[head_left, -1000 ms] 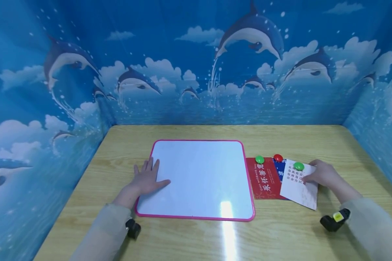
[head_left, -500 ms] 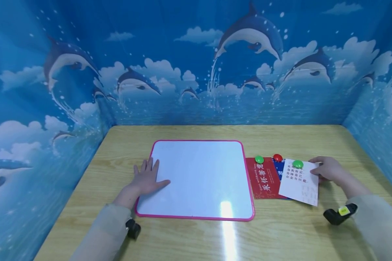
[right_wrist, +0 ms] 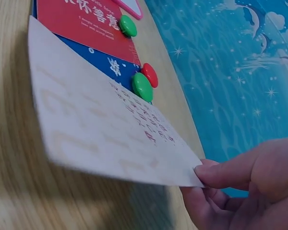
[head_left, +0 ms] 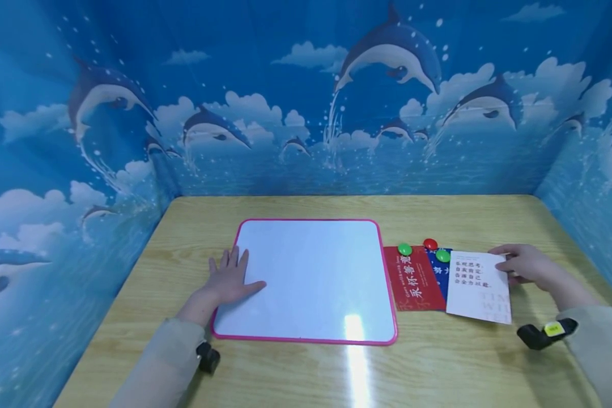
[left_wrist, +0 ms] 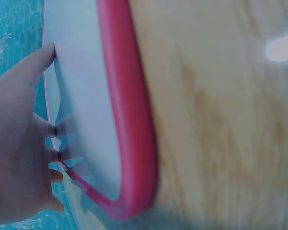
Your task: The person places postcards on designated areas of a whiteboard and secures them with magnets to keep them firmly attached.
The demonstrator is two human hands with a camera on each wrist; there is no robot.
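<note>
My right hand (head_left: 532,266) pinches the upper right edge of a white card (head_left: 478,292) with printed characters. In the right wrist view the thumb lies on top of the card (right_wrist: 105,124), fingers beneath, and its edge is lifted over the table. My left hand (head_left: 229,280) is spread on the left edge of a whiteboard (head_left: 311,277) with a pink frame, fingers straight, fingertips on its surface in the left wrist view. A red card (head_left: 413,277) lies right beside the board, overlapping a blue card (head_left: 441,272) that the white card partly covers.
A green magnet (head_left: 405,249) sits on the red card's top. Another green magnet (head_left: 442,256) lies on the blue card, near a red magnet (head_left: 430,244). Dolphin-printed curtains (head_left: 296,113) enclose the wooden table (head_left: 306,374) at the back and sides.
My right hand has drawn the white card rightward and straightened it. The green magnet that was on it has slid off onto the blue card. My left hand has stayed still.
</note>
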